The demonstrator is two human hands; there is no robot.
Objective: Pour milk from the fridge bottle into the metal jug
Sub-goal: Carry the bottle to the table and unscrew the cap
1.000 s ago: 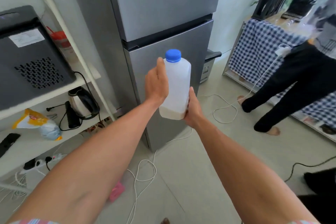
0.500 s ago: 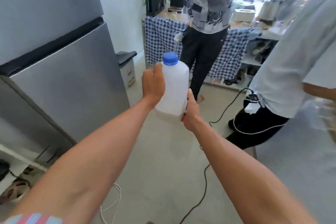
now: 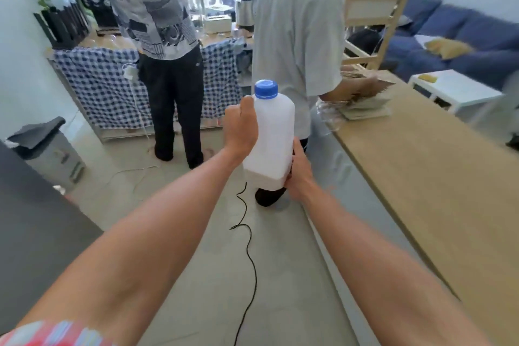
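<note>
I hold a translucent white plastic milk bottle [image 3: 271, 137] with a blue screw cap [image 3: 266, 89] upright in front of me, over the floor. A thin layer of milk shows at its bottom. My left hand [image 3: 242, 126] grips the bottle's left side near the shoulder. My right hand [image 3: 298, 170] supports its lower right corner. The cap is on. No metal jug can be seen in this view.
A long wooden counter [image 3: 421, 177] runs along the right. Two people stand close ahead, one in a grey shirt [image 3: 295, 36], one in black trousers [image 3: 174, 107], by a checked-cloth table [image 3: 98, 78]. A black cable [image 3: 250, 247] lies on the floor. Bin [image 3: 47, 152] and fridge side [image 3: 31, 219] at left.
My view has swung right, away from the fridge toward the room and the wooden counter. The bottle stays held in both hands in the same grip.
</note>
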